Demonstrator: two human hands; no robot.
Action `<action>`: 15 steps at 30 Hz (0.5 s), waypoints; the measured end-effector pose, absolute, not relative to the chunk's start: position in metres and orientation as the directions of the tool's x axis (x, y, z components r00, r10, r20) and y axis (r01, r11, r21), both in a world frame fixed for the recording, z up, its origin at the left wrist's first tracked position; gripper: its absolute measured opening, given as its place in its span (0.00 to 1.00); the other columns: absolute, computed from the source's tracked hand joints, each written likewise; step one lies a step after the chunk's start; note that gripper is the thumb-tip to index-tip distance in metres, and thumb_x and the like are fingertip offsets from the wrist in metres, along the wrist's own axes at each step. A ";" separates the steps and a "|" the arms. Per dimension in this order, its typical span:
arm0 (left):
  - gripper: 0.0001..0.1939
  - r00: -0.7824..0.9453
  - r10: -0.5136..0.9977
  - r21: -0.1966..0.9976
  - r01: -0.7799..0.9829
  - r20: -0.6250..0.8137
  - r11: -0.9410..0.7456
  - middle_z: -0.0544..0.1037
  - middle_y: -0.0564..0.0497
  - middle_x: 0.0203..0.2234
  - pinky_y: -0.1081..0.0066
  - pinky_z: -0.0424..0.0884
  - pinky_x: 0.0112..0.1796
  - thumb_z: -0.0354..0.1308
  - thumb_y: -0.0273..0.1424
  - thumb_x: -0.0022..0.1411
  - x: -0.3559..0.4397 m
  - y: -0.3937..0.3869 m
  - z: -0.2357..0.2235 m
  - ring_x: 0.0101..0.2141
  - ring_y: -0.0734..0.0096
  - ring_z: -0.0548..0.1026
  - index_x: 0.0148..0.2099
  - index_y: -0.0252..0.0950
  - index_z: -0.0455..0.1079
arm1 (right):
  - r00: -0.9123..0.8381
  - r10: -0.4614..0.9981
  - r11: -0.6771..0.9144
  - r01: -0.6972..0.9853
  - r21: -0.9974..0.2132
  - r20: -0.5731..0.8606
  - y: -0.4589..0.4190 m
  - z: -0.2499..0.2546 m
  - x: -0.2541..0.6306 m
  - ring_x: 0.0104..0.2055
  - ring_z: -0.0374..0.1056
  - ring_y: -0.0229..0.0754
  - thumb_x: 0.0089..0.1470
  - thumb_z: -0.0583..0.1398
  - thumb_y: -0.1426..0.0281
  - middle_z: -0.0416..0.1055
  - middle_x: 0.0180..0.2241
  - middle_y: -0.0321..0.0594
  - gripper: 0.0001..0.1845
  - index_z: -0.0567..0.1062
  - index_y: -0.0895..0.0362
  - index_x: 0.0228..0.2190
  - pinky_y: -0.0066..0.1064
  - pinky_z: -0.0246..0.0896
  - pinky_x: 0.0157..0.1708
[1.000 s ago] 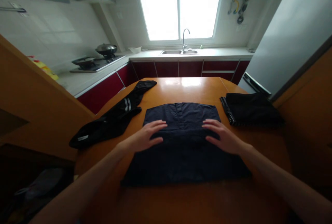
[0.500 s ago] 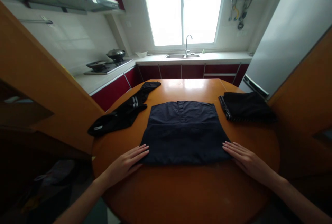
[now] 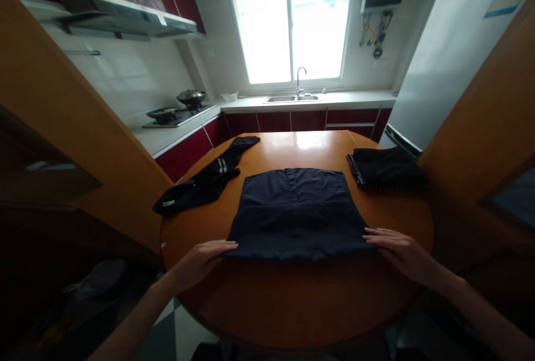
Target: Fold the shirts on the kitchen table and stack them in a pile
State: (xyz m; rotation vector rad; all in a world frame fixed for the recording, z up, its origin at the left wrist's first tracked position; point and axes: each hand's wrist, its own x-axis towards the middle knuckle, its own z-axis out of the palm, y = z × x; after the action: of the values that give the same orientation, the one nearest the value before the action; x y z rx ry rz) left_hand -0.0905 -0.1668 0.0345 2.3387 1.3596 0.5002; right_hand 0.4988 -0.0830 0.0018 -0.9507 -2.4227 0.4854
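A folded navy garment (image 3: 298,216) with a short seam down its upper middle lies on the round wooden table (image 3: 301,299). At its near left corner my left hand (image 3: 200,261) pinches the edge, fingers together on top and the thumb low. My right hand (image 3: 399,249) grips the near right corner in the same way, its thumb partly hidden. A crumpled black garment (image 3: 200,183) with pale stripes and a small white label lies to the left. To the right is a folded black cloth stack (image 3: 387,169), untouched by either hand.
Beyond the table runs a white counter (image 3: 346,99) with a sink (image 3: 281,99) and a curved faucet (image 3: 298,82). A lidded wok (image 3: 191,98) and a pan (image 3: 162,115) stand on the stove at left. A refrigerator (image 3: 451,66) rises at right.
My fingers, flat on the near corners before, now curl round the garment's near edge. The camera view has tilted and shifted slightly. The other clothes stay where they were on the table.
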 end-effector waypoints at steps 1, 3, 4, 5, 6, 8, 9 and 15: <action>0.18 0.464 0.884 0.532 0.735 0.058 -0.420 0.79 0.49 0.52 0.65 0.72 0.55 0.52 0.30 0.69 -0.089 -0.173 0.044 0.52 0.62 0.77 0.57 0.43 0.75 | -0.619 0.732 0.658 0.536 -0.530 0.283 -0.090 0.010 0.501 0.58 0.70 0.49 0.64 0.55 0.67 0.75 0.54 0.42 0.16 0.80 0.50 0.48 0.44 0.66 0.58; 0.15 0.455 0.890 0.593 0.727 -0.038 -0.347 0.83 0.49 0.45 0.71 0.76 0.46 0.54 0.32 0.69 -0.086 -0.182 0.065 0.43 0.63 0.81 0.53 0.41 0.77 | -0.571 0.788 0.568 0.533 -0.627 0.228 -0.100 0.028 0.504 0.55 0.72 0.50 0.64 0.57 0.63 0.76 0.52 0.42 0.15 0.81 0.49 0.46 0.41 0.68 0.56; 0.14 0.445 0.893 0.615 0.724 -0.071 -0.312 0.84 0.50 0.40 0.74 0.76 0.41 0.54 0.34 0.69 -0.085 -0.184 0.076 0.39 0.64 0.82 0.51 0.40 0.79 | -0.546 0.813 0.520 0.526 -0.673 0.202 -0.103 0.037 0.505 0.52 0.74 0.50 0.63 0.57 0.61 0.78 0.50 0.42 0.15 0.81 0.50 0.44 0.39 0.69 0.54; 0.14 0.432 0.898 0.634 0.720 -0.089 -0.283 0.84 0.50 0.37 0.75 0.76 0.37 0.55 0.36 0.68 -0.084 -0.184 0.086 0.35 0.65 0.81 0.48 0.39 0.80 | -0.517 0.836 0.477 0.517 -0.711 0.185 -0.103 0.045 0.505 0.49 0.75 0.51 0.62 0.58 0.59 0.79 0.47 0.42 0.15 0.82 0.50 0.42 0.38 0.71 0.51; 0.14 0.417 0.904 0.653 0.711 -0.093 -0.261 0.84 0.50 0.34 0.76 0.75 0.34 0.56 0.37 0.67 -0.083 -0.182 0.094 0.33 0.65 0.81 0.46 0.38 0.81 | -0.480 0.859 0.440 0.508 -0.741 0.181 -0.101 0.052 0.504 0.46 0.76 0.51 0.60 0.59 0.56 0.81 0.43 0.43 0.16 0.82 0.51 0.39 0.36 0.73 0.47; 0.15 0.379 0.922 0.693 0.685 -0.077 -0.224 0.83 0.50 0.32 0.75 0.74 0.32 0.58 0.40 0.65 -0.084 -0.170 0.105 0.31 0.65 0.80 0.42 0.37 0.81 | -0.376 0.903 0.385 0.496 -0.778 0.207 -0.088 0.064 0.499 0.37 0.77 0.50 0.56 0.61 0.51 0.81 0.35 0.43 0.19 0.82 0.52 0.33 0.34 0.74 0.37; 0.15 0.351 0.934 0.716 0.668 -0.064 -0.202 0.83 0.50 0.31 0.75 0.74 0.32 0.59 0.42 0.64 -0.085 -0.161 0.108 0.31 0.64 0.79 0.41 0.37 0.81 | -0.319 0.920 0.365 0.495 -0.789 0.226 -0.078 0.069 0.495 0.34 0.76 0.49 0.54 0.62 0.49 0.80 0.32 0.42 0.20 0.81 0.53 0.32 0.33 0.73 0.33; 0.23 0.056 0.998 0.861 0.509 -0.017 -0.014 0.81 0.49 0.30 0.72 0.73 0.31 0.64 0.50 0.57 -0.099 -0.081 0.097 0.31 0.64 0.77 0.39 0.33 0.79 | -0.106 0.957 0.286 0.488 -0.825 0.269 0.014 0.080 0.460 0.33 0.74 0.48 0.49 0.64 0.51 0.79 0.31 0.41 0.21 0.81 0.56 0.33 0.32 0.69 0.31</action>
State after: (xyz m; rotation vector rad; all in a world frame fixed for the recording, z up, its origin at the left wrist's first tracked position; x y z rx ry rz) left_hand -0.0986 -0.0810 0.0969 1.6158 1.5429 0.8619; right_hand 0.4596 0.0144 0.0798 -1.3219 -1.7278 0.7145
